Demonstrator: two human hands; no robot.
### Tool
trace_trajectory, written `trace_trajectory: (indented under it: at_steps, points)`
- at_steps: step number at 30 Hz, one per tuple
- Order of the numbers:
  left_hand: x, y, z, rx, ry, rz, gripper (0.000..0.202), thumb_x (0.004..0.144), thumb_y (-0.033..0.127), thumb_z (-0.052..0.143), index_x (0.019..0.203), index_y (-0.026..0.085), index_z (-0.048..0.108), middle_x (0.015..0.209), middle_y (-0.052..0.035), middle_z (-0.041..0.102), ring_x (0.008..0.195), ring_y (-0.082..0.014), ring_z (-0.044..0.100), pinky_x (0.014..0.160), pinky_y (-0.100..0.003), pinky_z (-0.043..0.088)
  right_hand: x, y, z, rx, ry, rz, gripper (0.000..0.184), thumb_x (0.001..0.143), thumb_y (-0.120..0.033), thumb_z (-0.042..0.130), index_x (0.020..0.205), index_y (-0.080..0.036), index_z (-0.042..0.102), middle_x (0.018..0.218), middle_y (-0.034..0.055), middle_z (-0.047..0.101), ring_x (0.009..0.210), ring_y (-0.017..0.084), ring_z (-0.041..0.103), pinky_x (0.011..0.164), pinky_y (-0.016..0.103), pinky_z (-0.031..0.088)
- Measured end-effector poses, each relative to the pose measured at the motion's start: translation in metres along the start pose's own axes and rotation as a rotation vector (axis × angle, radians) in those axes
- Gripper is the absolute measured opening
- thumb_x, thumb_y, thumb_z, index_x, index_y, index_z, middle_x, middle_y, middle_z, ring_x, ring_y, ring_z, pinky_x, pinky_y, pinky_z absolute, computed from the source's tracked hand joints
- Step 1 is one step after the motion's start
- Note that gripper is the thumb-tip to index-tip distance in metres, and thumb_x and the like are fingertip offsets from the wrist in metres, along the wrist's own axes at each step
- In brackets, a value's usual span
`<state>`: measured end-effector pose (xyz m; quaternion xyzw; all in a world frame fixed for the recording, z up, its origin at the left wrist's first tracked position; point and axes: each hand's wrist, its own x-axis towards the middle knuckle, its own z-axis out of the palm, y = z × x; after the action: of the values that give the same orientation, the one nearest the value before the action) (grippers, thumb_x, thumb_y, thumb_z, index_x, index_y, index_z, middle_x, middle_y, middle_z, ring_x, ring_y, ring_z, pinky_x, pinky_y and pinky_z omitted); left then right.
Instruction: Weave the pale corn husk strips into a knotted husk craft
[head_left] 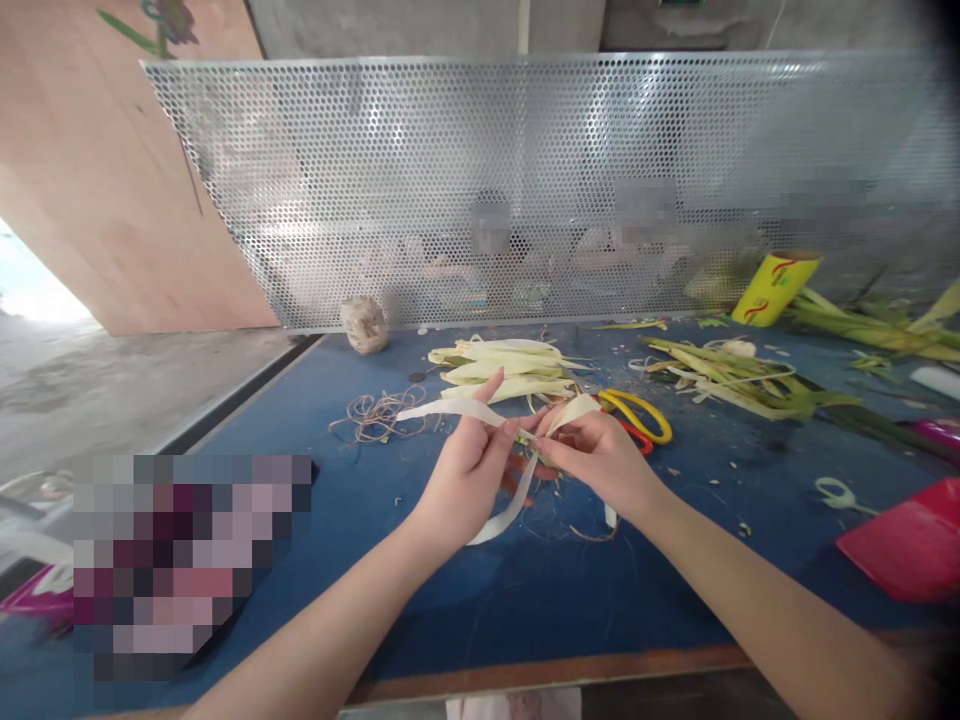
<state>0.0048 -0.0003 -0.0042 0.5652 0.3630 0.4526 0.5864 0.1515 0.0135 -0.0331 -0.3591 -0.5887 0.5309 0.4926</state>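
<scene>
Both hands meet over the middle of the table, pinching pale, ribbon-like corn husk strips. My left hand (469, 470) is closed on a husk strip (439, 407), one end of which sticks out to the left. My right hand (600, 455) grips the strips from the other side, fingertips close to the left ones. A further length curls down below the hands. Fingers hide the exact crossing point. Just behind lies a pile of pale green corn husks (510, 365). Beside my right hand are scissors (649, 415) with yellow and red handles.
Tangled brown twine (375, 415) lies left on the blue table (420, 620). More husks (720, 375), a yellow roll (776, 290) and a red object (907, 540) are at right. A perforated metal screen (450, 150) stands behind, with a pale lump (364, 325) before it; people sit beyond.
</scene>
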Motion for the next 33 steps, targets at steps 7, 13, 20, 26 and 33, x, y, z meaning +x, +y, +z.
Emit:
trace_trajectory:
  at_steps: [7,13,20,26,33]
  points:
    - [0.001,0.006,0.001,-0.105,0.002,-0.090,0.069,0.083,0.017,0.047,0.138,0.030,0.008,0.111,-0.0111,0.063,0.064,-0.0203,0.068,0.047,-0.029,0.055,0.002,0.002,-0.004,-0.182,0.015,-0.028,0.011,0.071,-0.024,0.059,0.064,-0.016,0.058,0.056,-0.0020,0.051,0.047,0.007,0.043,0.040,0.018,0.035]
    - [0.003,0.004,-0.002,-0.171,-0.004,-0.104,0.070,0.083,0.020,0.047,0.138,0.029,0.006,0.112,-0.0126,0.061,0.064,-0.0219,0.068,0.044,-0.031,0.056,0.002,-0.001,-0.005,-0.099,0.017,0.033,0.030,0.076,-0.042,0.055,0.069,-0.015,0.063,0.048,-0.0045,0.044,0.037,0.004,0.032,0.035,0.017,0.025]
    - [0.004,0.004,-0.002,-0.132,-0.053,-0.116,0.068,0.082,0.024,0.052,0.137,0.023,0.012,0.101,-0.0136,0.064,0.066,-0.0233,0.069,0.042,-0.027,0.055,0.003,-0.002,-0.008,-0.203,0.066,-0.063,0.027,0.078,-0.039,0.055,0.082,-0.016,0.068,0.051,-0.0041,0.041,0.041,0.005,0.030,0.036,0.019,0.023]
    - [0.004,0.004,-0.004,-0.088,-0.037,-0.134,0.055,0.076,0.022,0.060,0.124,0.015,0.034,0.073,-0.0054,0.067,0.058,-0.0213,0.068,0.042,-0.026,0.054,0.000,-0.005,-0.004,-0.293,0.014,-0.084,0.022,0.078,-0.035,0.054,0.083,-0.019,0.069,0.060,0.0001,0.055,0.048,0.008,0.043,0.040,0.020,0.031]
    - [0.004,0.005,-0.007,-0.200,-0.045,-0.204,0.050,0.071,0.014,0.065,0.116,0.014,0.042,0.077,-0.0078,0.069,0.068,-0.0217,0.068,0.045,-0.022,0.054,-0.002,-0.008,-0.003,-0.288,0.048,-0.116,0.017,0.081,-0.030,0.049,0.073,-0.018,0.058,0.063,0.0003,0.057,0.051,0.010,0.050,0.044,0.021,0.039]
